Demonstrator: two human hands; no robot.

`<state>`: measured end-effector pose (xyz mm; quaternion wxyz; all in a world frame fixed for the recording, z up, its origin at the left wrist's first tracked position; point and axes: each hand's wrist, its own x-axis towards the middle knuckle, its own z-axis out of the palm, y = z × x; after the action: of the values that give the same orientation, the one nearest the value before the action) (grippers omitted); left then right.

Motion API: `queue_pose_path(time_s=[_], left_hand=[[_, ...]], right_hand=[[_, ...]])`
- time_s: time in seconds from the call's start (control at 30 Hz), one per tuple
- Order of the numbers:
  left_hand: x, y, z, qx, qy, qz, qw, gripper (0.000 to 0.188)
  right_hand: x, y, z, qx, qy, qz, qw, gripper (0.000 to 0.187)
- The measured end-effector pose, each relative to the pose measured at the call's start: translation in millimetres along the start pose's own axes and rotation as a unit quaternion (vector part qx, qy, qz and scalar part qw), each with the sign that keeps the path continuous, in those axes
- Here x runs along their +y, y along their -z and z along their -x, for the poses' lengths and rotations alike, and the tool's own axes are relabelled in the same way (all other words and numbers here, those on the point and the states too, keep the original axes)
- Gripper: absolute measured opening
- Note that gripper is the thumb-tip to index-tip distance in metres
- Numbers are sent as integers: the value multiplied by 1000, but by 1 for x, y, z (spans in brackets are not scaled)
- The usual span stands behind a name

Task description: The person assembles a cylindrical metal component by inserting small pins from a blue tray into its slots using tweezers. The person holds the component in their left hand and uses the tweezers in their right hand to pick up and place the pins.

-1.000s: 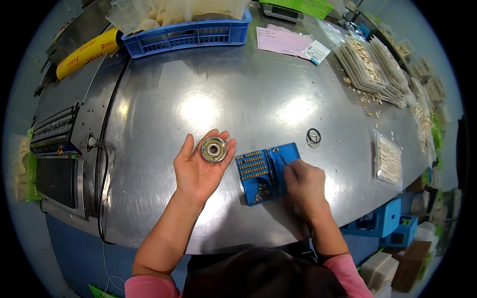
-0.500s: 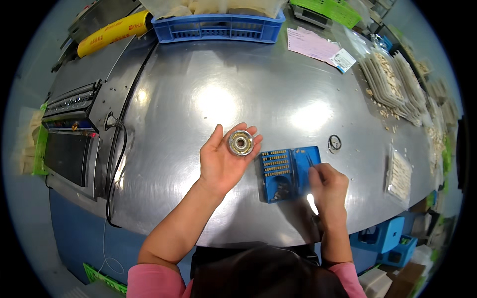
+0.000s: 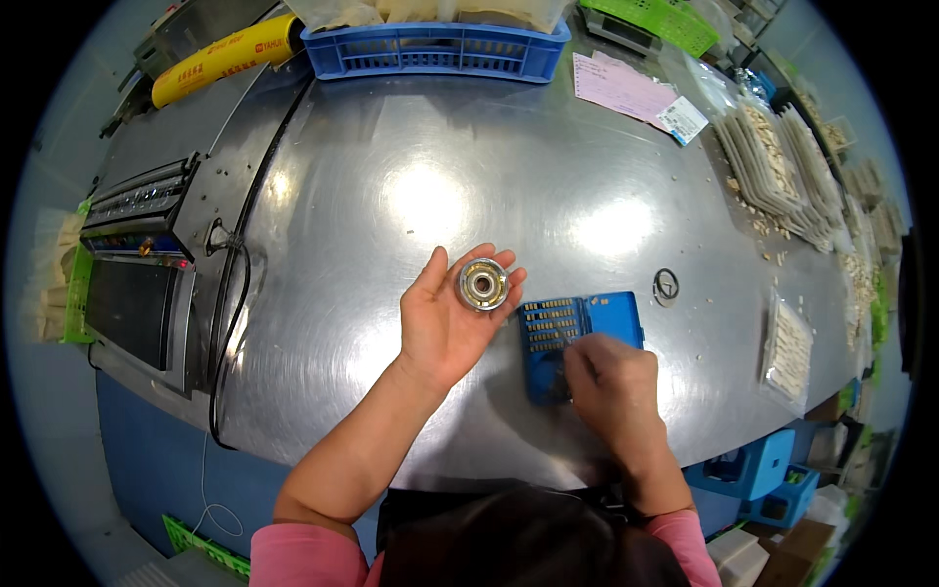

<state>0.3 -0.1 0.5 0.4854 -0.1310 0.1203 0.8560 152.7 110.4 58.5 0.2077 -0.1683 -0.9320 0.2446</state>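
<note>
A shiny ball bearing (image 3: 483, 301) rests on the raised palm and fingers of my left hand (image 3: 438, 329). Close by on the right lies an opened blue plastic case (image 3: 614, 311). Rows of small gold-and-dark pieces (image 3: 551, 324) fill its left half, and a few tiny ones lie in the right half. Over the case's lower part is my right hand (image 3: 621, 391), fingers pinched together and slightly blurred. The thin tweezers seen in it earlier are mostly hidden now. Loose dark rings (image 3: 666, 286) lie on the table right of the case.
The steel table (image 3: 342, 323) carries a blue crate (image 3: 440, 61) at the back and pink paper (image 3: 621, 88). Trays of pale pieces (image 3: 758, 161) and a clear bag (image 3: 786, 342) lie at right. On the left stands a wrapping machine (image 3: 132, 308) with a black cable (image 3: 225, 323).
My right hand has moved left from the case's right half to its lower left part, and the tweezer tips went from sight. The left hand stays nearly still with the bearing.
</note>
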Motion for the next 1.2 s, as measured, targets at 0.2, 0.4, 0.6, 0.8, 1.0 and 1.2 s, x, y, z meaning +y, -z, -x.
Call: queue_pose_path(time_s=[0.2,0.4,0.6,0.8,1.0,1.2], left_hand=[[-1,0,0,-6,0,-8,1000,51],[0,-1,0,-2,-2,-2,1000,52],[0,1,-1,-8,1,6,1000,53],[0,1,-1,-6,0,8,1000,54],[1,2,-1,-12,1,6,1000,54],[0,2,-1,-11,0,5,1000,54]], right_hand=[[3,-7,-1,-12,4,-16,1000,16],[6,-7,-1,-8,-10,-29,1000,16],[8,-5,-1,-7,-4,-31,999,15],[10,-4,0,-4,-5,-23,1000,15],[11,-3,0,6,-2,-12,1000,15],[12,-2,0,6,-9,-3,1000,15]])
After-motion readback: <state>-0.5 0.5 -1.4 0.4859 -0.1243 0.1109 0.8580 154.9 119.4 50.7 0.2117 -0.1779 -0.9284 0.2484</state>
